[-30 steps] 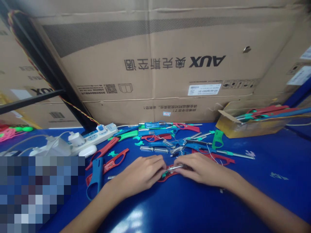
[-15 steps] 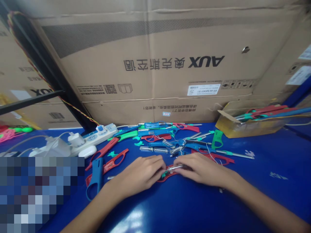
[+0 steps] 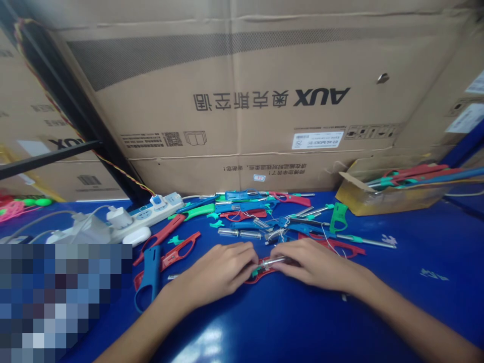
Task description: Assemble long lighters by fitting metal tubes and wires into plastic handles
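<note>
Left hand [image 3: 223, 268] and right hand [image 3: 308, 259] grip opposite ends of the red casing [image 3: 263, 275] between them. Behind the casing stands a cardboard panel [image 3: 234, 121]; right of the casing, an open carton [image 3: 393, 202]; along the casing, 1 metal tube [image 3: 275, 260].

We see smooth, slightly shiny plastic on the small red curved shell [image 3: 266, 273], and bright, polished-looking metal on the slim silvery tube [image 3: 274, 260] lying over it. We find the wide blue tabletop [image 3: 295, 322] smooth and glossy, mirroring light in pale patches. We read the large brown panel [image 3: 264, 60] as matt cardboard, its white rectangular label [image 3: 317, 140] as paper, and the long white power strip [image 3: 145, 218] as smooth plastic.
</note>
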{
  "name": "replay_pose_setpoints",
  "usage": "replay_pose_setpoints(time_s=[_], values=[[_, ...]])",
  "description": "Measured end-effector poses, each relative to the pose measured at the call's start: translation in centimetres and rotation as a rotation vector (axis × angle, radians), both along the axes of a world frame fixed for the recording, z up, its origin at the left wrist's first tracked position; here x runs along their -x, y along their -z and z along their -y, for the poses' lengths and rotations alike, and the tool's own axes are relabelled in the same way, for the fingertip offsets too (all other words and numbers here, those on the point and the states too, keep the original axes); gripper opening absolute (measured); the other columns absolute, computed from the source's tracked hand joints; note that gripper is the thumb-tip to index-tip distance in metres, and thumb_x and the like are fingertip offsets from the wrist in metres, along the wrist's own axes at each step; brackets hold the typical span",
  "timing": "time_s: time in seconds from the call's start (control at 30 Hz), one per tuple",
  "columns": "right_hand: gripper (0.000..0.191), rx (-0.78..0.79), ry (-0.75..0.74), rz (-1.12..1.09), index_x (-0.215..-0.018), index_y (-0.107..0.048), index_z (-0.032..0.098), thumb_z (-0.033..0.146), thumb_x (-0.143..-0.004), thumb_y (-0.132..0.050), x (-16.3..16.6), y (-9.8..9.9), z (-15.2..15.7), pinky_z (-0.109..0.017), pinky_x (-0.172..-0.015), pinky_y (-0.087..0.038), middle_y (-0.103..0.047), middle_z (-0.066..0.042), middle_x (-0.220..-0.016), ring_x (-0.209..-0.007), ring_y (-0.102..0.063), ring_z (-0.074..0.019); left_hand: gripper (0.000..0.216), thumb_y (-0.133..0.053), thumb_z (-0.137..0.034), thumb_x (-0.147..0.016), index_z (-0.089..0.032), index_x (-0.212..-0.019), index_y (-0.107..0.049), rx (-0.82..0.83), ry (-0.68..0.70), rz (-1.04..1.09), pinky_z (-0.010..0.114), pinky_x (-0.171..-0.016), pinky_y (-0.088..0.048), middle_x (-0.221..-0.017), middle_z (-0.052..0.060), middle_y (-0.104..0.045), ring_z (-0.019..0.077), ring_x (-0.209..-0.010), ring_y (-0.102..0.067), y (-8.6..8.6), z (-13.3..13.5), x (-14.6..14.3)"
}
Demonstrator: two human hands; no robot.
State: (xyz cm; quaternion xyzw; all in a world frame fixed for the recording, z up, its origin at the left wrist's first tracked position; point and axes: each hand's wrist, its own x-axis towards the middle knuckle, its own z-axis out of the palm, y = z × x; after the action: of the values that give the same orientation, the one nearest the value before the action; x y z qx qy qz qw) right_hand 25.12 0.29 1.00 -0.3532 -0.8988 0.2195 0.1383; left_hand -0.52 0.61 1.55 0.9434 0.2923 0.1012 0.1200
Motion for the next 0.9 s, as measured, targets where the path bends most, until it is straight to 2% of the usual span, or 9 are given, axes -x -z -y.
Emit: replay_pose_setpoints(time_s=[0.57, 0.9], values=[[0.028, -0.013, 0.015, -0.014, -0.105, -0.068, 0.022, 0.041, -0.103, -0.047, -0.15, -0.06, -0.28, -0.028, -0.070, -0.042, -0.073, -0.001, -0.093, -0.081, -0.066, -0.0151, 0.017, -0.046, -0.021, -0.101, -0.020, -0.109, -0.061, 0.023, 0.002, 0.013, 0.029, -0.073, -0.048, -0.099, 0.004, -0.066, 0.0170, -0.088, -0.064, 0.24, -0.08, 0.13], [0.027, -0.009, 0.019, -0.011, -0.103, -0.068, 0.023, 0.040, -0.102, -0.048, -0.24, -0.19, -0.18, -0.028, -0.069, -0.042, -0.073, -0.001, -0.092, -0.080, -0.066, -0.0143, 0.018, -0.047, -0.027, -0.103, -0.019, -0.101, -0.063, -0.013, 0.013, 0.014, 0.028, -0.069, -0.046, -0.095, 0.003, -0.064, 0.0149, -0.081, -0.063, 0.40, -0.18, 0.06]])
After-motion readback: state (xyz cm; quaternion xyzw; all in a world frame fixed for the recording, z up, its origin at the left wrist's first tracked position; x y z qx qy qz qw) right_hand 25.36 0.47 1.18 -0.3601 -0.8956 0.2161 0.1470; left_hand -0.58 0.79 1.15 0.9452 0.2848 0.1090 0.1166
